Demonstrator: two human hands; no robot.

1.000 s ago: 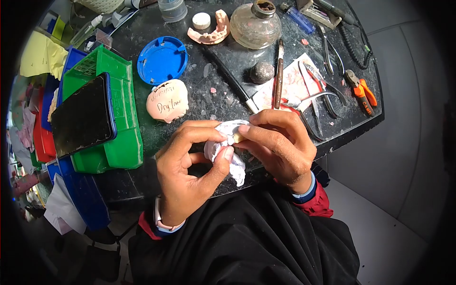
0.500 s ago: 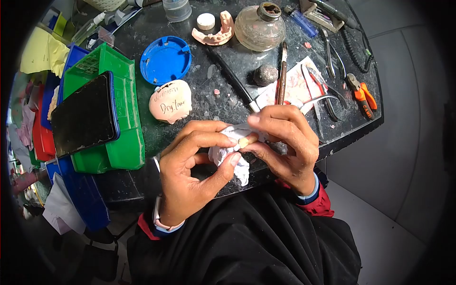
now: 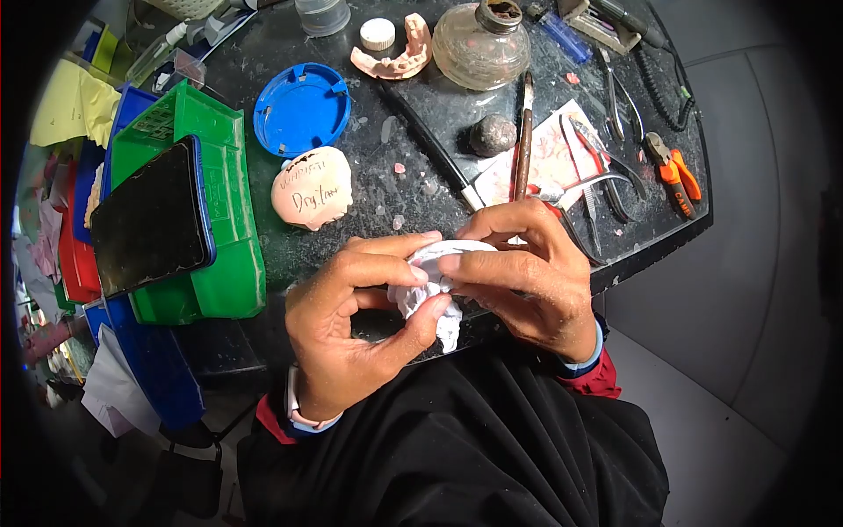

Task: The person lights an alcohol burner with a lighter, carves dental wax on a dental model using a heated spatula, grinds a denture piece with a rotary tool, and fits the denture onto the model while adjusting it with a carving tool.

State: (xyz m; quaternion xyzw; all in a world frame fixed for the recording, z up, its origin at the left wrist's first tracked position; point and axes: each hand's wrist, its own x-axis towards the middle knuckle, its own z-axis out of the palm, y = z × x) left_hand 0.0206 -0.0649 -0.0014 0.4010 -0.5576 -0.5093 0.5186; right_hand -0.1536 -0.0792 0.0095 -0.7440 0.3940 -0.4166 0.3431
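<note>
A crumpled white cloth or tissue [image 3: 446, 263] is held between both hands near the table's front edge. My left hand [image 3: 364, 307] pinches its left side between thumb and fingers. On the other side my right hand [image 3: 527, 272] presses on it, its thumb and fingertips close to those of my left hand. Whatever the folds wrap is hidden. Up and to the left of my hands lies a pinkish cast with handwriting [image 3: 313, 188]. A black-handled tool [image 3: 426, 140] points down toward the fingers of my right hand.
On the left, a dark phone [image 3: 149, 220] leans on a green bin [image 3: 230, 211]. A blue lid [image 3: 302, 110], an arch-shaped cast [image 3: 404, 54] and a glass jar [image 3: 481, 48] stand behind. At right lie stained paper [image 3: 566, 132], pliers and orange-handled cutters [image 3: 676, 176].
The small yellowish piece between my fingertips is out of sight. My right fingers have come down onto the white material, whose upper edge now shows as a rounded fold.
</note>
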